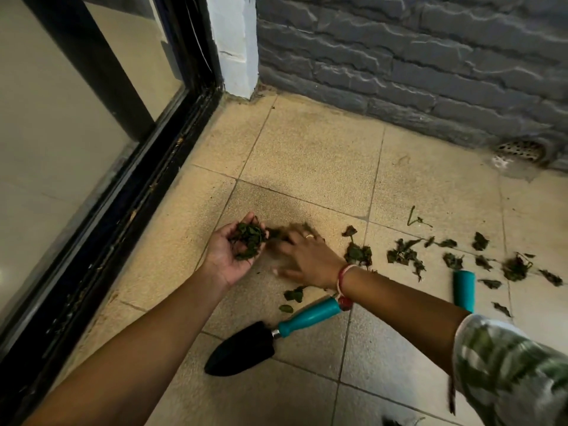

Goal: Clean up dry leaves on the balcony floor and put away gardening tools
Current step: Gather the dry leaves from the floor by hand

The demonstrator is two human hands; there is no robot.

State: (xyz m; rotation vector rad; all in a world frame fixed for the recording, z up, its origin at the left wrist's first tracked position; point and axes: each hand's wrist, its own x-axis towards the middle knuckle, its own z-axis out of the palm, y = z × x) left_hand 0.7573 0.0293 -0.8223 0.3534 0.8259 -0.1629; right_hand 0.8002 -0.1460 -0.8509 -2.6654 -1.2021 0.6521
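Head view showed the left hand (233, 256) cupped palm-up around a clump of dry leaves (249, 239). The blurred right hand (307, 256) looked spread flat. Loose leaves (402, 255) lay scattered rightward on the tiles, probably light and crumbly, likely best scooped gently.

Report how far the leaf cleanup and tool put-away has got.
Done: a handful of leaves sits in the cupped left hand. In hand: the blurred right hand reaches beside it. Left: scattered leaves to the right, plus the trowel and another teal handle on the floor.
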